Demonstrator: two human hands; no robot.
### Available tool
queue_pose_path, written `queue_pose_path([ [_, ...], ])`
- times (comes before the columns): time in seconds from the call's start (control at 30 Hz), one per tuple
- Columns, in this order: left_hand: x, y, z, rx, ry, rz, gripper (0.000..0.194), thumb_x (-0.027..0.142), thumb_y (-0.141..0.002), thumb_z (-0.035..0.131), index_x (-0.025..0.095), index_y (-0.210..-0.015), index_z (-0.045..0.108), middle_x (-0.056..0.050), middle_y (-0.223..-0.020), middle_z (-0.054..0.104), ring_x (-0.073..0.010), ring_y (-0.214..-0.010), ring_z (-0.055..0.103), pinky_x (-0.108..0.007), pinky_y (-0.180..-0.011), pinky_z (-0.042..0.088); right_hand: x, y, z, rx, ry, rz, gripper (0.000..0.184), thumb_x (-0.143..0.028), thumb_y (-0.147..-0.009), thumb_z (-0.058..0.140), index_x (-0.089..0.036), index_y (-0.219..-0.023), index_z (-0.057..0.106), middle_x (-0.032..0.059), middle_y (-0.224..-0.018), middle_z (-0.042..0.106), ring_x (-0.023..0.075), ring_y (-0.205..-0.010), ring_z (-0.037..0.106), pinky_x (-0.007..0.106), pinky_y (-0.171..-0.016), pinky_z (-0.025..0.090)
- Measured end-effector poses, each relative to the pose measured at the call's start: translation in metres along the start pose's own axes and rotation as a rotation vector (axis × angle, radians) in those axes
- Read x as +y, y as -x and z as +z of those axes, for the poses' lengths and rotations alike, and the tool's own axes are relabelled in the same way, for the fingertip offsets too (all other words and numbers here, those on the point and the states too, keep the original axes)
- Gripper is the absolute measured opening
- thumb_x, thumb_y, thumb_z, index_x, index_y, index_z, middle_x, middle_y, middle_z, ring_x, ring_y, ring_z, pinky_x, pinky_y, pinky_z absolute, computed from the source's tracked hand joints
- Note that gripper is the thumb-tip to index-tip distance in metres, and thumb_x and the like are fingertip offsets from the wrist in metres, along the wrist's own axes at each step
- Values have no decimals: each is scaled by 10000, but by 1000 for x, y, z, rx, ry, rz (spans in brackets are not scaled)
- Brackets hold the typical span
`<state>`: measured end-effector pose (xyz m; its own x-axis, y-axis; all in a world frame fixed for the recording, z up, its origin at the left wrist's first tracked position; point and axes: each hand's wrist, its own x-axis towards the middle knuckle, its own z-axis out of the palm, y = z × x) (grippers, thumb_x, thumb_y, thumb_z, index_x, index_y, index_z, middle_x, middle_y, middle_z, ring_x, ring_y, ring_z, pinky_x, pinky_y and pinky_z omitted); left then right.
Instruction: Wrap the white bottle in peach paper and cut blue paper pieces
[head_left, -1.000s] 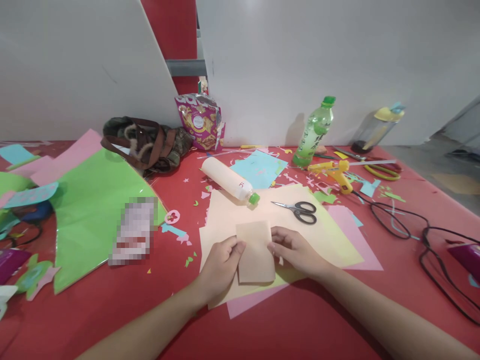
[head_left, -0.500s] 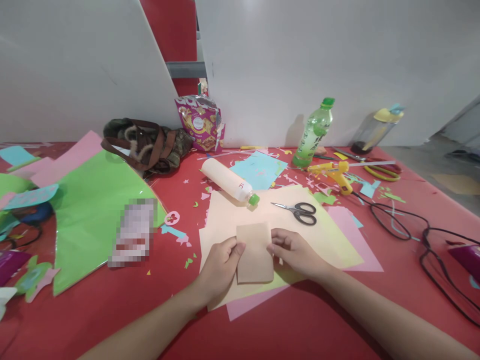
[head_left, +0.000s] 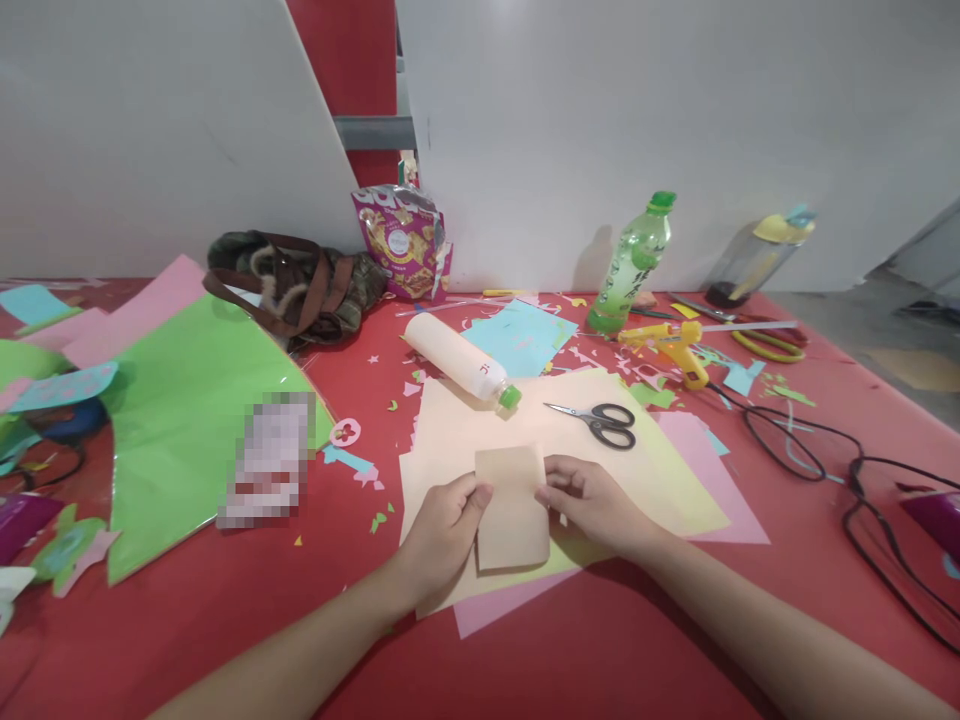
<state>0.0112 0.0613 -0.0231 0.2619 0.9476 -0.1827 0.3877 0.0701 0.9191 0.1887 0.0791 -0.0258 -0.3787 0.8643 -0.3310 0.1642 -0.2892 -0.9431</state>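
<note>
Between my two hands is a small tan piece of paper, roughly rectangular, its lower right corner rounded. My left hand pinches its left edge, thumb on top. At the right edge my right hand grips it between thumb and curled fingers. The paper is held over stacked sheets of cream paper, with yellow and pink sheets showing underneath. Black-handled scissors lie on the cream sheet beyond my right hand, blades pointing left. A bottle wrapped in cream paper lies on its side, its green cap toward me.
A yellow glue gun with a black cord lies right. Behind stand a green drink bottle, a clear tumbler and a snack bag. Left are a camouflage bag and green sheet. Paper scraps litter the red table.
The tan paper's lower edge has tilted or bowed slightly while both hands keep their grip. The whole view has shifted a little; the other objects stay in place.
</note>
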Motion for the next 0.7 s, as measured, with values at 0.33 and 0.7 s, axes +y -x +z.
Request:
queue_pose_path([
  [0.33,-1,0,0,-21,-42,-27,330,407,-819,291,193,-569,303,50,-536,302,-106,-516,305,-222,-487,256,1,1,0,5,-20,33,177,-320,-682,563,-171,-759,505,-25,-573,546,72,-461,444,200,-451,329],
  [0.7,1,0,1,-45,-51,11,328,380,-821,302,189,-555,284,59,-516,286,-92,-492,267,-215,-465,227,2,1,-1,-1,-4,-24,206,-350,-687,557,-147,-700,526,-15,-579,545,71,-484,444,189,-456,325],
])
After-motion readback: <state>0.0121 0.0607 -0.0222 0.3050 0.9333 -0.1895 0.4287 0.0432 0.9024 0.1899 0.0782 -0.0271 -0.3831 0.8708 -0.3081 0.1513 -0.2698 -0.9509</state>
